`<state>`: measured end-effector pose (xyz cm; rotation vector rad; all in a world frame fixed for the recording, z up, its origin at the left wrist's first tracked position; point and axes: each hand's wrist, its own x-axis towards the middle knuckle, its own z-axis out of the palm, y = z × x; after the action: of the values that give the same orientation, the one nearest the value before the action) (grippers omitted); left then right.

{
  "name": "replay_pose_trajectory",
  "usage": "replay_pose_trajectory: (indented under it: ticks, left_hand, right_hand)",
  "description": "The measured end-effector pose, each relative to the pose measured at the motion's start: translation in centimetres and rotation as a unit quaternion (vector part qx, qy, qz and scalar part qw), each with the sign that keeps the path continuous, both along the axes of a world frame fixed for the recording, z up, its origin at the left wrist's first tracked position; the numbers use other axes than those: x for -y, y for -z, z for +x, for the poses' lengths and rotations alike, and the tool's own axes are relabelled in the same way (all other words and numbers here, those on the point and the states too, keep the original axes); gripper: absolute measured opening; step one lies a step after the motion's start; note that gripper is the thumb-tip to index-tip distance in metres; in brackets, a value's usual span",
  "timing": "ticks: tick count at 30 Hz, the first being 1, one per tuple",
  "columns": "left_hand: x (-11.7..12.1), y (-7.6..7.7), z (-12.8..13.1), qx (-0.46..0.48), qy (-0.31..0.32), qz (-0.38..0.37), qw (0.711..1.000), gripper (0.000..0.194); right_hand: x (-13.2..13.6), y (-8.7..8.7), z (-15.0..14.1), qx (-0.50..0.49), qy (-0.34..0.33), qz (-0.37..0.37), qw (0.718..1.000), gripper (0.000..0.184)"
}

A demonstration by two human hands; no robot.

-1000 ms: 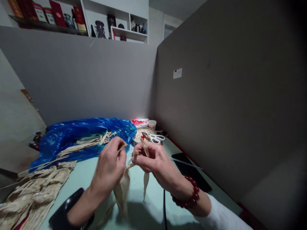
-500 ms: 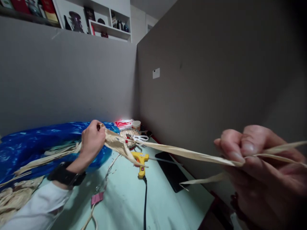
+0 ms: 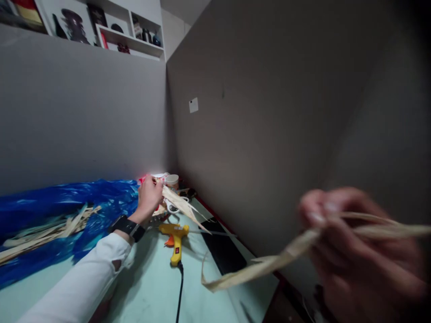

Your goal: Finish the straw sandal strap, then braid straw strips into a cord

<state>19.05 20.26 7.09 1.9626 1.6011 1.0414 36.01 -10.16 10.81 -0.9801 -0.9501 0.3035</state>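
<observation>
My left hand (image 3: 150,196), with a black watch on its wrist, is closed on a pale dried corn husk piece (image 3: 182,205) whose ragged, split end points right. Nearer the camera, my right hand (image 3: 357,246) pinches a narrow corn husk strip (image 3: 259,271) between thumb and forefinger. Its free end droops left and curls, while the other end trails out at the right. The two pieces are apart. Below the left hand lies a yellow hot glue gun (image 3: 175,237) with an orange trigger. White-handled scissors (image 3: 173,208) lie partly hidden behind the husk.
Blue plastic sheeting (image 3: 111,193) with loose husk strips (image 3: 63,229) on it spreads at the left. A paper cup (image 3: 172,180) stands in the far corner. A flat black object (image 3: 225,246) lies right of the glue gun. Grey partitions (image 3: 269,112) bound the table.
The husk stretched between my hands has come apart into two pieces. My left hand has moved right in view, and the strip's loose end now hangs from my right hand.
</observation>
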Motion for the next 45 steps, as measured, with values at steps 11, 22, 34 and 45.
replay_pose_trajectory:
  ticks: [11,22,34,45]
  left_hand:
    - [3.6,0.7,3.7,0.124,0.235,-0.101,0.959,0.04]
    - [13.0,-0.7,-4.0,0.193,0.367,-0.319,0.852,0.033]
    - [13.8,0.6,-13.9,0.204,0.191,-0.333,0.901,0.045]
    - [14.5,1.1,-19.3,0.016,0.184,-0.134,0.974,0.035]
  right_hand:
    - [-6.5,0.5,-0.8,-0.037,-0.113,-0.102,0.988,0.013]
    - [-13.2,3.6,-0.8,-0.001,-0.097,-0.114,0.989,0.018]
    - [-17.2,3.5,-2.4,0.298,0.014,-0.184,0.937,0.026]
    - [-19.3,3.9,-7.8,0.546,0.022,-0.16,0.822,0.032]
